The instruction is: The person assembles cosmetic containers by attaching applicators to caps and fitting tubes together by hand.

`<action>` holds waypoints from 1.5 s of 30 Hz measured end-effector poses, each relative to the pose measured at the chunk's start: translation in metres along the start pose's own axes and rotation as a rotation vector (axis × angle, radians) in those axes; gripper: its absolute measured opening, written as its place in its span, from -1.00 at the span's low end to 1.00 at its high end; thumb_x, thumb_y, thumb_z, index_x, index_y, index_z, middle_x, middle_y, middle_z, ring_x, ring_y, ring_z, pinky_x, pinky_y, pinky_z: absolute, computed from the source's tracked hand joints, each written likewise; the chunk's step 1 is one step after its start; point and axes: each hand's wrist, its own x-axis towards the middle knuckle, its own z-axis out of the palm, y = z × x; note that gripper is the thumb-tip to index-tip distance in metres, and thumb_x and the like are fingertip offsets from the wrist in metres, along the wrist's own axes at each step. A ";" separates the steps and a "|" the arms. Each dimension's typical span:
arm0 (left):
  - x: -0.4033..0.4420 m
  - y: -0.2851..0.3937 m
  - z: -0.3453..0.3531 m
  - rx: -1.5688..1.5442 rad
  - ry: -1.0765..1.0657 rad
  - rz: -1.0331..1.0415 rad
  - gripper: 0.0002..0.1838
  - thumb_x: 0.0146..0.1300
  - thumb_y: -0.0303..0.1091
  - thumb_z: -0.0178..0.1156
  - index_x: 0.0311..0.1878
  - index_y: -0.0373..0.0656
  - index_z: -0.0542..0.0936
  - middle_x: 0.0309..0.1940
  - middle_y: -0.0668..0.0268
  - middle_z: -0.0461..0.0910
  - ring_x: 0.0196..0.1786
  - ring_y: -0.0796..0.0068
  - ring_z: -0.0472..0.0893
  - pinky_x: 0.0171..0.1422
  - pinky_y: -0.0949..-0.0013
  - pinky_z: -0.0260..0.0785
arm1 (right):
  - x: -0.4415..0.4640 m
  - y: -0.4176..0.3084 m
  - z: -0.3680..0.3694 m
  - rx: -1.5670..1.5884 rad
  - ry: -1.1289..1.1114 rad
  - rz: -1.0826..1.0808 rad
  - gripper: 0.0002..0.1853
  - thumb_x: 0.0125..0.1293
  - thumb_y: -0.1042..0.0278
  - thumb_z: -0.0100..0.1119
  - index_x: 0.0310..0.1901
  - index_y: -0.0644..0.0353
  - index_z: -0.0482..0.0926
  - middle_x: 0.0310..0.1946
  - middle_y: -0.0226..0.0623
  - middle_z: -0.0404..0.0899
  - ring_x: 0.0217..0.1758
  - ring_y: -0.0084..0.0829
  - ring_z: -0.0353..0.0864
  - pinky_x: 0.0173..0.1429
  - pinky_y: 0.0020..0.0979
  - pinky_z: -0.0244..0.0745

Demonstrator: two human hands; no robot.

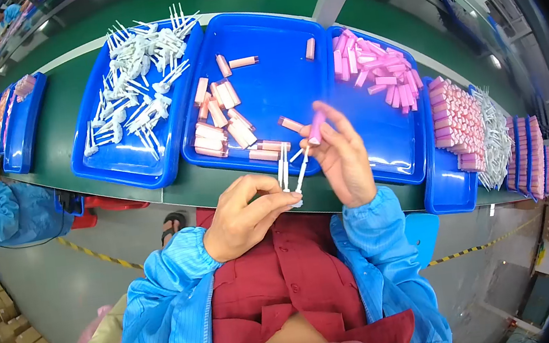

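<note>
My left hand (245,213) is closed, its thumb and fingers pinching the base of a white plastic piece with several thin upright stems (285,170). Between the fingertips of my right hand (345,163) is a small pink rectangular tube (316,128). The tube's lower end is close to the tip of one white stem; I cannot tell whether the stem is inside it. Just beyond my hands, a blue tray (271,35) holds several pale pink tubes with dark ends (242,133).
A blue tray (82,166) on the left carries a heap of white stemmed pieces (144,57). Another blue tray (388,150) on the right holds bright pink tubes (378,66). Farther right are stacked pink tubes (457,125). A person in a blue sleeve (15,210) sits at far left.
</note>
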 end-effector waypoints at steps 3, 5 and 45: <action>-0.003 0.001 -0.003 -0.019 -0.010 -0.061 -0.64 0.05 -0.61 0.49 -0.07 -0.04 0.77 -0.24 0.31 0.56 -0.20 0.35 0.61 -0.15 0.33 0.51 | -0.001 0.012 0.008 0.088 -0.038 0.084 -0.52 0.57 0.28 0.10 0.42 0.21 0.33 0.16 -0.03 0.59 0.06 -0.37 0.68 0.10 -0.34 0.61; -0.005 0.002 -0.003 -0.018 0.007 -0.095 -0.64 0.05 -0.62 0.48 -0.07 -0.03 0.77 -0.23 0.32 0.55 -0.20 0.37 0.61 -0.13 0.33 0.51 | -0.001 0.014 0.004 0.111 -0.088 0.106 -0.52 0.57 0.29 0.10 0.42 0.21 0.33 0.20 -0.01 0.56 0.06 -0.37 0.67 0.10 -0.35 0.61; -0.022 -0.021 -0.013 0.352 0.182 0.042 -0.69 0.07 -0.55 0.42 -0.08 -0.12 0.70 -0.17 0.29 0.66 -0.16 0.26 0.66 -0.07 0.30 0.49 | 0.032 -0.011 -0.005 -1.582 -0.123 -0.762 -0.71 0.35 0.51 0.21 0.08 0.30 0.67 0.17 -0.07 0.57 0.17 -0.04 0.54 0.26 -0.13 0.45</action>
